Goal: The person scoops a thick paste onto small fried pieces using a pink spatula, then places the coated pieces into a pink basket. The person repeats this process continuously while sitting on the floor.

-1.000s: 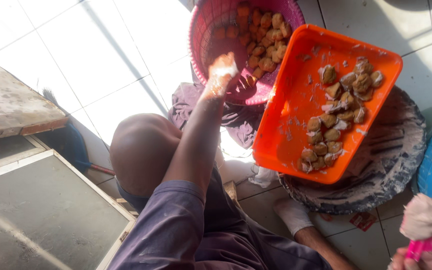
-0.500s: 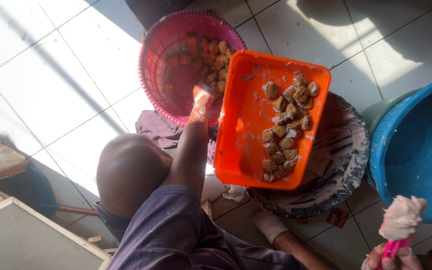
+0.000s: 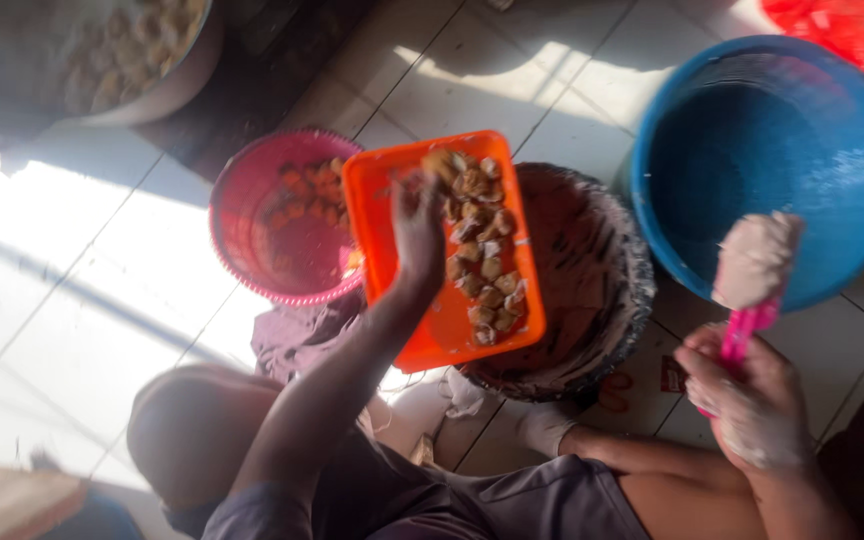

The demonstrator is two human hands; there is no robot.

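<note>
Left hand (image 3: 418, 225) was extended, forearm running up from 7 o'clock, fingers curled over the orange tray (image 3: 392, 290) among the browned food pieces (image 3: 482, 260); whether it pinched one could not be told. Right hand (image 3: 747, 400) was fisted around a pink spatula (image 3: 752, 270) loaded with pale paste. Against the earlier frame, the left hand had shifted from the pink basket (image 3: 252, 215) at 9 o'clock onto the tray; the blue basin (image 3: 767, 150) at 2 o'clock showed more fully.

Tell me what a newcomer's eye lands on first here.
The bright orange tray at centre, lined with browned food pieces, where the left hand reaches in. At right, the right hand holds a pink spatula loaded with pale paste over a big blue basin.
</note>
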